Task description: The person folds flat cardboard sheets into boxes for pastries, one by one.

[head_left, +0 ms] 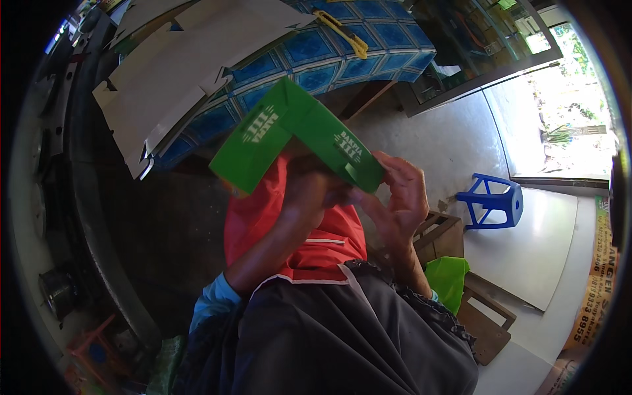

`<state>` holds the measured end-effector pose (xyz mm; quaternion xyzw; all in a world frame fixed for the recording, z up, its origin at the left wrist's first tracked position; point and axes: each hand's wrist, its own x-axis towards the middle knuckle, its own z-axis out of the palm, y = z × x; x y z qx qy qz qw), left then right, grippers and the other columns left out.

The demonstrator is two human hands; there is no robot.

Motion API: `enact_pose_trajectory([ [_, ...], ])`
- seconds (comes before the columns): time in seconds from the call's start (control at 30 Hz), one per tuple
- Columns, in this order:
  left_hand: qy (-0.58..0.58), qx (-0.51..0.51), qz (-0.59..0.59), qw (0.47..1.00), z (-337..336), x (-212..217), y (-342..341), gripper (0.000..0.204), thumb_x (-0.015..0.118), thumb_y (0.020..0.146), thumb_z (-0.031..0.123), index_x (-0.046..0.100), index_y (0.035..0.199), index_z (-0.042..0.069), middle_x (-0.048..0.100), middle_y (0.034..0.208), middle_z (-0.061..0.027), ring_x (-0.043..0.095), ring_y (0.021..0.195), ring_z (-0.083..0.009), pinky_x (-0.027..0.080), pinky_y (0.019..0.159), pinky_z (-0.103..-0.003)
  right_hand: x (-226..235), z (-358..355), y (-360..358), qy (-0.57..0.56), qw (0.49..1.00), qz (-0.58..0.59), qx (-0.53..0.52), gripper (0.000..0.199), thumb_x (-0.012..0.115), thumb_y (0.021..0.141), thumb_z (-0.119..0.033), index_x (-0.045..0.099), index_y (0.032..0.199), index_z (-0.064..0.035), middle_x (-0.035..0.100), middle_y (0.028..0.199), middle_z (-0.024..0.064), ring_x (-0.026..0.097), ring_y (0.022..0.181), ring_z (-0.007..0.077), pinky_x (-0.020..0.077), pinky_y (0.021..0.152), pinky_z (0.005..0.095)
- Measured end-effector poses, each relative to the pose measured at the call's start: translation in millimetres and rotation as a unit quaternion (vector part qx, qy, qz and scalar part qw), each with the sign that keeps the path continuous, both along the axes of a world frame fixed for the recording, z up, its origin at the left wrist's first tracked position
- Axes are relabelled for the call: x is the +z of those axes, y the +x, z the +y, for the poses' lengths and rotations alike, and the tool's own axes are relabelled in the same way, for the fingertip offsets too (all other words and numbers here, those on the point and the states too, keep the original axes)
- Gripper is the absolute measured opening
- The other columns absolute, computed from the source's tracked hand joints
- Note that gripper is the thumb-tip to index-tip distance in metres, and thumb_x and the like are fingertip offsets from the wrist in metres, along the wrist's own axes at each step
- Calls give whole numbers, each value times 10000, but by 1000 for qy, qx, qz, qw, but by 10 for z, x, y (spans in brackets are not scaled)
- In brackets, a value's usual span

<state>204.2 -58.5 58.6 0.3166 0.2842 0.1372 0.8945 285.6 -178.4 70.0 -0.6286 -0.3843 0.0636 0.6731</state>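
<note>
A green cardboard box (253,141) with white print is held up in front of me, over my lap. Two of its walls show, meeting at a bent corner. My right hand (403,197) pinches the box's right end between thumb and fingers. Under the angle of the two walls, my left hand (308,194) is curled against the box close to that same end. Its fingers lie in shadow and are partly hidden by the cardboard. Red cloth (329,243) with a pale edge covers my lap below the hands, above dark cloth.
Ahead stands a table with a blue tiled-pattern cover (316,52). Flat pale cardboard sheets (178,72) overhang its left edge; a yellow cutter (342,34) lies on top. To the right are a glass cabinet (474,46), a blue plastic stool (494,203) and a wooden stool (484,329).
</note>
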Motion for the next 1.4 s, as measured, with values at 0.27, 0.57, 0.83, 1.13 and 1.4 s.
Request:
enact_pose_trajectory([
  [0.27, 543, -116, -22, 831, 431, 346, -197, 379, 731, 873, 220, 659, 1162, -16, 707, 1039, -165, 694, 965, -270, 544, 854, -364, -11, -90, 313, -54, 975, 179, -118, 171, 671, 905, -54, 644, 1047, 37, 664, 952, 77, 624, 775, 112, 506, 620, 253],
  [0.57, 686, -322, -96, 645, 786, 670, -813, 414, 806, 768, 215, 688, 1107, 9, 685, 1109, -161, 649, 1059, -345, 525, 880, -431, -261, -253, 507, -57, 885, 461, -9, 244, 566, 964, -237, 643, 1017, -12, 658, 775, 74, 593, 548, 160, 451, 446, 298],
  [0.83, 545, -415, -8, 728, 720, 643, -1011, 236, 699, 891, 115, 672, 1061, -46, 680, 1020, -139, 654, 939, -292, 508, 809, -365, -1035, -405, -7, -260, 871, 398, 121, 389, 557, 969, -314, 670, 1040, 52, 683, 804, 110, 611, 602, 183, 503, 575, 291],
  [1.13, 341, -493, 70, 797, 768, 908, -619, 222, 682, 921, 84, 671, 1073, -78, 712, 894, -87, 630, 851, -78, 504, 769, -262, 185, -23, 103, -91, 848, 412, 321, 199, 699, 899, -98, 699, 1026, 55, 719, 942, 116, 676, 830, 153, 525, 773, 277],
  [1.4, 74, -356, 154, 919, 871, 547, -731, 185, 745, 826, -23, 697, 991, -90, 724, 870, -102, 696, 760, -125, 565, 717, -243, -206, 46, 3, -14, 853, 477, 209, 98, 704, 867, -19, 685, 953, 22, 720, 917, 108, 670, 810, 127, 530, 750, 266],
])
